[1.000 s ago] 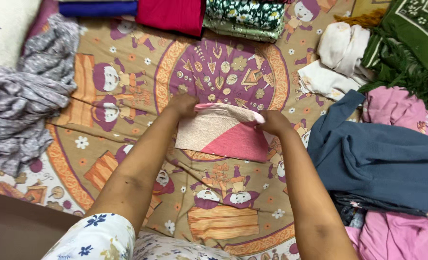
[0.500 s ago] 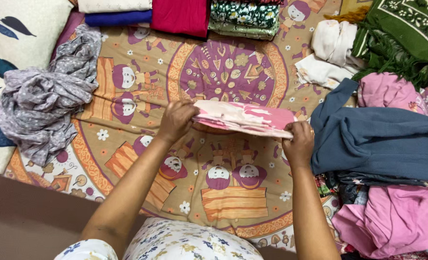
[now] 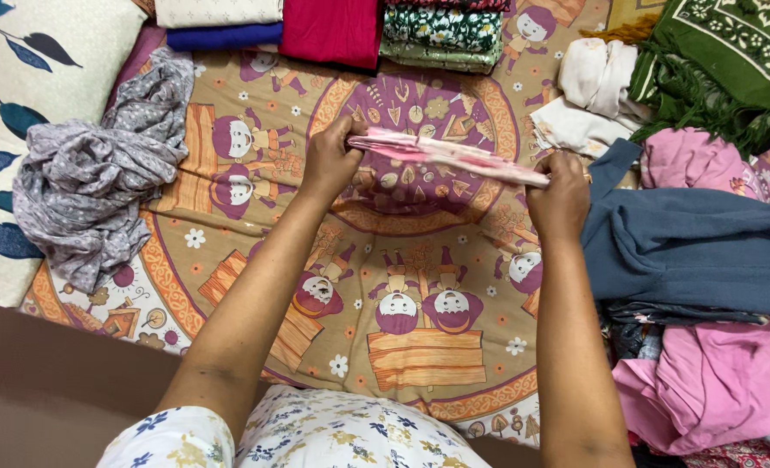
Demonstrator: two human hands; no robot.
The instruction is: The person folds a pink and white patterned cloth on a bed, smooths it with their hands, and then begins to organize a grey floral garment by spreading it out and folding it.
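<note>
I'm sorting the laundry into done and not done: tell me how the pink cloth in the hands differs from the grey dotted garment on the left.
The pink cloth is folded flat and held off the bedsheet between the left hand and right hand; the grey dotted garment lies crumpled, untouched. The pink cloth looks smaller, the grey garment bulkier. Both are patterned fabric.

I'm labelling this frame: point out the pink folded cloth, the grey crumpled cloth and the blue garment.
Pink folded cloth (image 3: 444, 154), head view, middle of its edge between the hands.
Grey crumpled cloth (image 3: 90, 186), head view, centre of the bundle.
Blue garment (image 3: 697, 251), head view, its broad flat middle.
</note>
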